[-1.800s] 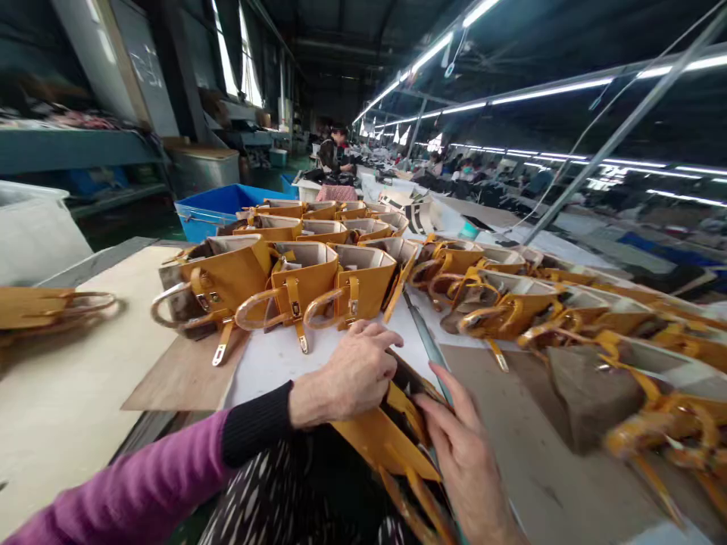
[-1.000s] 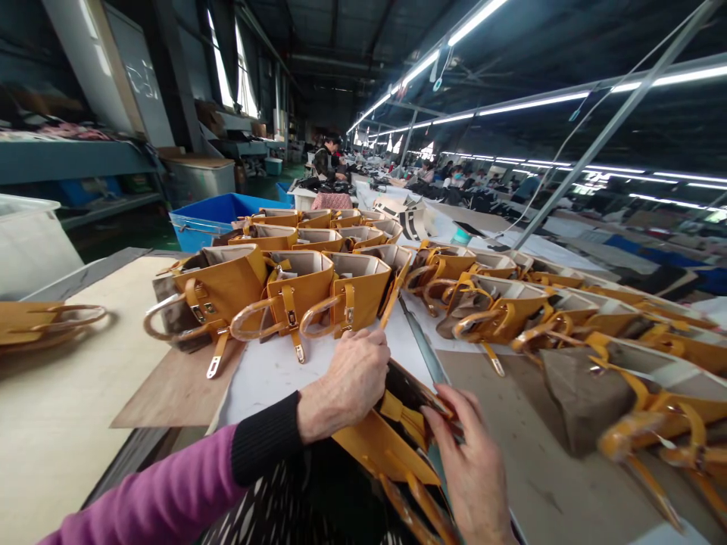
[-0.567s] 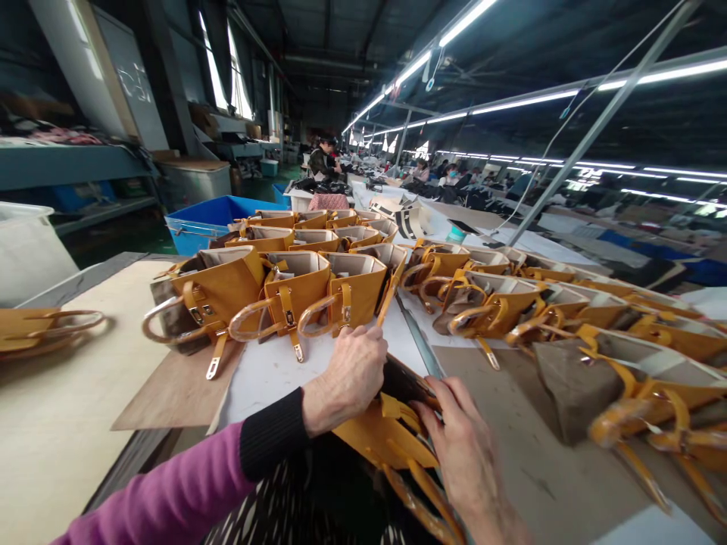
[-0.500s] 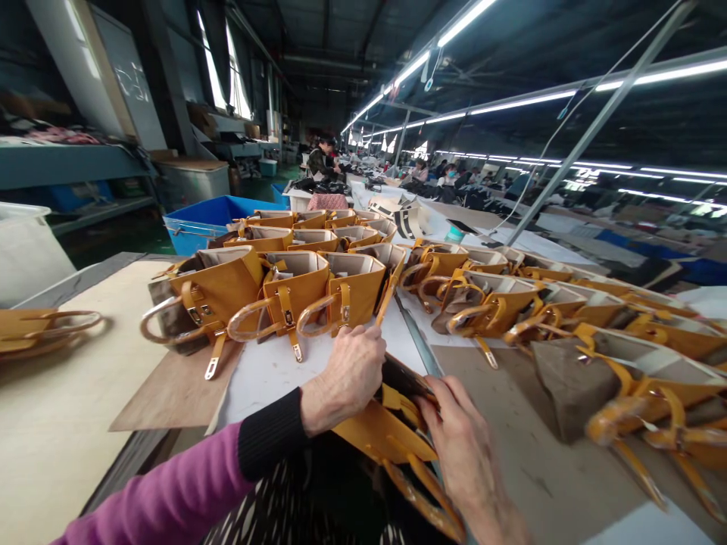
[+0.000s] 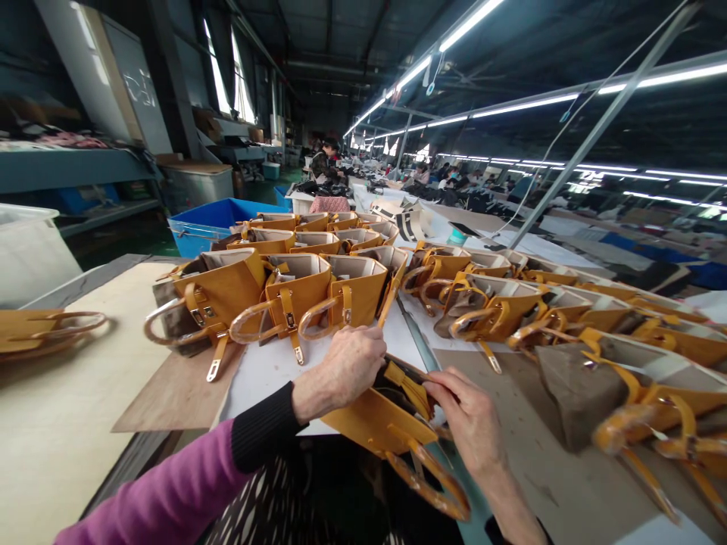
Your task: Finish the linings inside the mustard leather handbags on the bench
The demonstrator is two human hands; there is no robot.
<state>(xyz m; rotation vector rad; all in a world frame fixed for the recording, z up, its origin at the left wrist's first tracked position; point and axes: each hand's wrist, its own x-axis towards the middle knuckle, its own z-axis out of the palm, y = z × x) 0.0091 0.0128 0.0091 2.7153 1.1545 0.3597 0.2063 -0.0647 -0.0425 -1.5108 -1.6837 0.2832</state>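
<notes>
Long worktable (image 5: pixel 73 424) under rows of mustard handbags (image 5: pixel 295 291)

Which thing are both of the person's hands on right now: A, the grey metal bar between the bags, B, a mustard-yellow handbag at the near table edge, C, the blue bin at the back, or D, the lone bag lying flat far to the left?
B: the left hand and right hand both grip the mustard-yellow handbag at the near edge of the table.
</notes>
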